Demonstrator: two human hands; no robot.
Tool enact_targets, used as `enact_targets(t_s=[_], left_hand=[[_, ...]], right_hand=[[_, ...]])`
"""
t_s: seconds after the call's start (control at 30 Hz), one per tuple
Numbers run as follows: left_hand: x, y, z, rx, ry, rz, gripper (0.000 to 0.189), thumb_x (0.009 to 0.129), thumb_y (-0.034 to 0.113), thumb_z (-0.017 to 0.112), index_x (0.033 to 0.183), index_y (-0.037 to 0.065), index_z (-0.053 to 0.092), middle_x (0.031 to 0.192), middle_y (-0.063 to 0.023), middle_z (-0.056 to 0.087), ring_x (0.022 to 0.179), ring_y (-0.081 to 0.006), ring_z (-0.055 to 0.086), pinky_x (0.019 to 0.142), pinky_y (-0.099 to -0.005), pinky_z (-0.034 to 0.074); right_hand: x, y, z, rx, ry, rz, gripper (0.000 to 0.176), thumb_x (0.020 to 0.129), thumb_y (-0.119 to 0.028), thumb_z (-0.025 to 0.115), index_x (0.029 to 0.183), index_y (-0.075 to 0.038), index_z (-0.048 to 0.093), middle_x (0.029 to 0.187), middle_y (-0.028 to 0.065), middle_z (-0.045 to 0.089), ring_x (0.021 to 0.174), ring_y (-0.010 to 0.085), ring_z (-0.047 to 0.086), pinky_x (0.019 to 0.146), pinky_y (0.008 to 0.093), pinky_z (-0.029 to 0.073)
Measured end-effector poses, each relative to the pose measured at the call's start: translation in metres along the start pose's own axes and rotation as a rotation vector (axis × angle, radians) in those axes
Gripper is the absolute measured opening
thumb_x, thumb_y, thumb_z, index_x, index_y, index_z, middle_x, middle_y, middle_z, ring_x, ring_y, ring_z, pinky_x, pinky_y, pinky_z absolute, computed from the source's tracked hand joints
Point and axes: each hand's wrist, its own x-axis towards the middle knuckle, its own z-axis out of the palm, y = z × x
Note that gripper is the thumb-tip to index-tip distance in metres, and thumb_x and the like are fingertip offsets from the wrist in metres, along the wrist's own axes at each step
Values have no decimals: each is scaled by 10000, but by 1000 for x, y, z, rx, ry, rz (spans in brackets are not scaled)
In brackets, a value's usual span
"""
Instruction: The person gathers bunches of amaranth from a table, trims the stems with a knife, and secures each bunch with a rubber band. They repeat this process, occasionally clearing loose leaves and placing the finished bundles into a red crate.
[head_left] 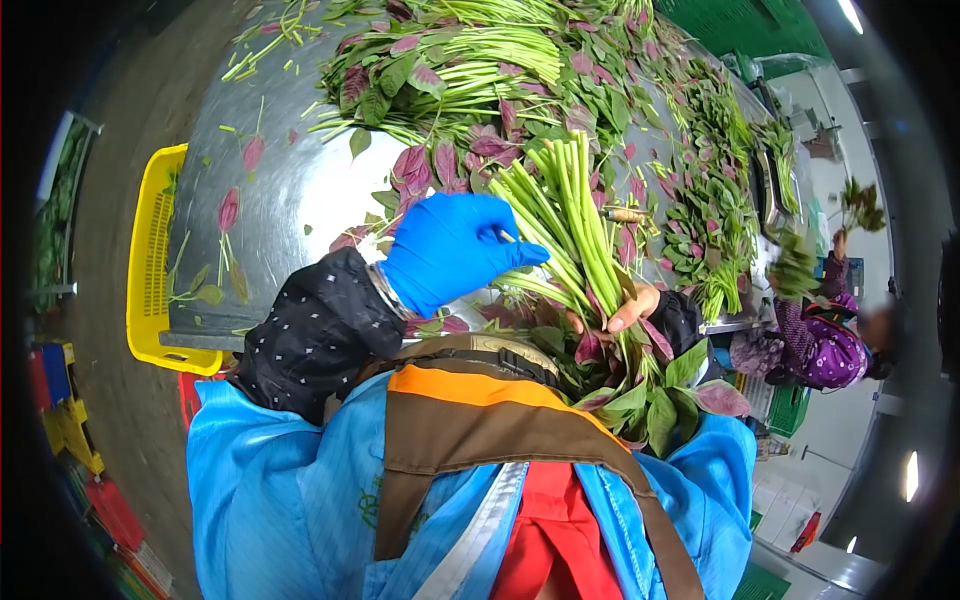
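Note:
A bunch of leafy greens [575, 215] with pale green stems and green-purple leaves is held close to my body, its cut stem ends pointing up and away from me. My bare right hand [632, 308] is wrapped round the bunch near its leaves. My left hand [465, 248], in a blue glove, is at the left side of the stems, its thumb and fingers curled towards each other. Whether it pinches a stem is too small to tell. Beyond both hands, a large pile of the same greens [480, 70] lies on the metal table [325, 185].
A yellow crate [148, 290] stands at the table's left edge. Loose leaves and stems are scattered over the table. More greens [705, 190] lie along its right side. At the far right a person in purple [835, 345] holds greens. Green crates [745, 30] are at the back.

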Motion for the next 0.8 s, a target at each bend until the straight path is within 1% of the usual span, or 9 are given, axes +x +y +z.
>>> enact_targets(t_s=[0.1,0.23,0.27,0.37,0.4,0.43,0.67,0.77,0.8], left_hand=[[4,-13,-2,-8,-17,35,315,720,364,744,709,63,650,592,-77,600,534,-189,581,524,-307,452],[11,-23,-33,-110,-168,-180,222,753,241,735,712,41,647,573,-59,581,528,-111,552,515,-272,439],[10,-21,-43,-62,-203,-207,117,795,110,690,754,7,649,641,-43,606,588,-91,581,536,-232,458],[11,-33,-62,-238,-238,-156,90,802,85,670,775,1,651,673,-52,620,593,-100,590,545,-229,472],[13,-38,-70,-286,-208,-222,59,799,51,653,792,-7,654,704,-59,632,607,-110,600,562,-232,486],[15,-37,-77,-272,-148,-194,134,808,117,671,733,11,642,640,-43,618,580,-95,602,550,-233,480],[26,-54,-102,-301,-61,-98,87,807,69,654,799,-17,644,708,-73,634,613,-117,606,579,-239,482],[22,-57,-136,-262,-4,-126,90,808,48,643,852,-31,637,735,-80,631,636,-125,601,614,-239,481],[20,-65,-150,-215,74,-134,96,807,60,648,854,-24,644,729,-76,629,623,-112,591,611,-230,481]], right_hand=[[5,5,3,20,5,-79,767,638,-213,747,1285,-42,372,1047,151,551,950,247,548,817,327,416],[5,9,0,41,4,-62,771,643,-197,746,1289,-17,364,1081,158,551,1018,261,541,876,353,411],[5,11,1,55,11,-44,771,644,-198,746,1289,-17,364,1087,159,550,1020,262,541,883,354,410],[7,10,4,59,26,-73,776,640,-206,747,1290,-18,368,1094,167,554,1031,269,540,911,368,399],[6,10,4,63,34,-86,779,639,-207,745,1292,-17,366,1092,170,555,1029,270,541,912,371,398],[6,11,5,68,42,-98,782,638,-209,744,1294,-16,365,1091,173,556,1026,272,542,914,374,397],[6,15,-1,65,11,-105,825,632,-184,724,1330,-16,318,1087,188,553,1004,285,546,908,382,388],[-5,20,6,34,310,-86,837,626,-183,722,1337,-23,312,1090,177,555,1025,275,536,924,371,372],[-2,14,8,148,152,-86,804,624,-181,723,1318,-34,346,1093,153,564,1032,260,528,934,348,360]])
